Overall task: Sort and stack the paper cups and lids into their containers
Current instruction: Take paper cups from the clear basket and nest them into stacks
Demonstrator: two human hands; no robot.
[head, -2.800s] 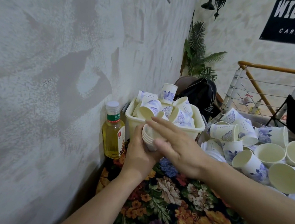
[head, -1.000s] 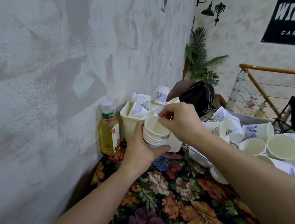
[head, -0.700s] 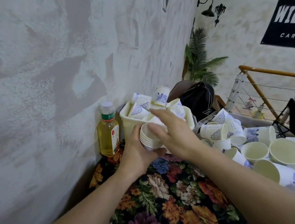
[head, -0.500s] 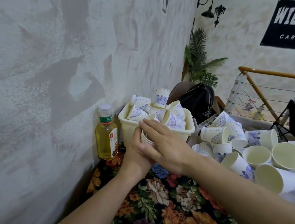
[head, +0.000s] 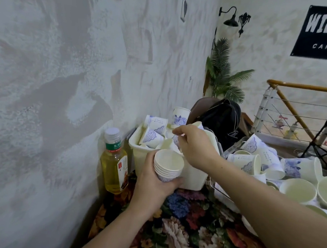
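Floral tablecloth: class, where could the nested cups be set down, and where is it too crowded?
Free: the floral tablecloth in front of the cream bin, between the two forearms. Crowded: the bin, heaped with loose cups; the pile of cups to the right; the bottle fills the wall corner. The left hand holds the stack.

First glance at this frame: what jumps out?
The left hand at centre, holding a nested stack of white paper cups, mouth up. Just behind it, the right hand reaches into a cream plastic bin heaped with blue-patterned paper cups. More loose cups sprawl to the right, and a yellow-liquid bottle stands by the wall.
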